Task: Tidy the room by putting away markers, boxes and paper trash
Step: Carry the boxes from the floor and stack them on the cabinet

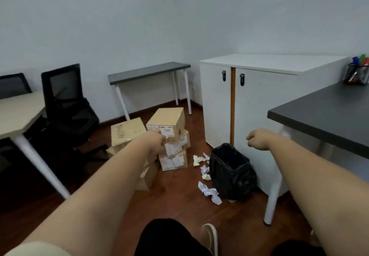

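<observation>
Both arms stretched forward. Right hand (256, 138) loosely curled, holding nothing, above the black bag-lined trash bin (232, 171). Left hand (157, 143) overlaps the brown cardboard boxes (169, 128) stacked on the wood floor; grip cannot be told. Crumpled white paper scraps (209, 191) lie beside the bin. Behind: white locked cabinet (263, 96), dark desk (327, 112), mesh cup of coloured markers (357, 72), black chair (67, 104).

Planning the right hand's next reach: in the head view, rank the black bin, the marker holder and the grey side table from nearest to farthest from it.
1. Black bin, just below the right hand.
2. Marker holder, up right on the dark desk.
3. Grey side table, far left by the wall.
</observation>
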A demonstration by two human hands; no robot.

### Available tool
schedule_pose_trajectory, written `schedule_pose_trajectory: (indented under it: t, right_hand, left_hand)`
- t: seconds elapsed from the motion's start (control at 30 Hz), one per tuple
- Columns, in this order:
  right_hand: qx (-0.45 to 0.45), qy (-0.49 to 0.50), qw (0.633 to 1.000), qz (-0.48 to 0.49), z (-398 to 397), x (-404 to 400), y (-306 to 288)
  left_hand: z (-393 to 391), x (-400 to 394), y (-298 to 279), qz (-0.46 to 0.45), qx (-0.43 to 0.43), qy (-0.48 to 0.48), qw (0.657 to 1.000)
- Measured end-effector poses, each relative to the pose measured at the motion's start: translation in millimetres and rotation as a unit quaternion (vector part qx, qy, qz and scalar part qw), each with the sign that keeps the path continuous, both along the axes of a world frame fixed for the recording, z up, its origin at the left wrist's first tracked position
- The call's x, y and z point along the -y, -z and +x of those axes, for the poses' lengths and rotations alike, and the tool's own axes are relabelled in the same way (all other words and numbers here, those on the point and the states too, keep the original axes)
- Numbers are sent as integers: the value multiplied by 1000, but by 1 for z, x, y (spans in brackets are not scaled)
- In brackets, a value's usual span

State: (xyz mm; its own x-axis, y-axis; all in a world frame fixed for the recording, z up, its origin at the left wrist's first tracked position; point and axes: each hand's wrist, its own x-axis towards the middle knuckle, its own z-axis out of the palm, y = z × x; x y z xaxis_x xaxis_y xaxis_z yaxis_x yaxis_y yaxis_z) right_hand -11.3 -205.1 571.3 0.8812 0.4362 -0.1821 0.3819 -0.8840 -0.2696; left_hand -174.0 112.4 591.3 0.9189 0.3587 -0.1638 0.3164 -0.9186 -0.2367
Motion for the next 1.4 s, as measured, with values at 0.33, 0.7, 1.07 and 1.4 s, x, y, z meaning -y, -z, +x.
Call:
schedule_pose_trajectory:
  t: [0.33,0.7,1.07,1.4]
  right_hand:
    - [-75,-70,995,18,-50,-110,24]
    - [-119,-150,981,39,-50,-241,103]
    - [-182,-123,974,49,3,-271,167]
    - [-206,-93,949,218,35,-301,144]
  left_hand:
    - [-71,-64,30,-52,-8,-61,997]
    - [-57,-149,138,-259,62,-164,950]
    - [-39,-185,192,-351,128,-281,884]
    - [-18,-222,133,-282,118,-318,897]
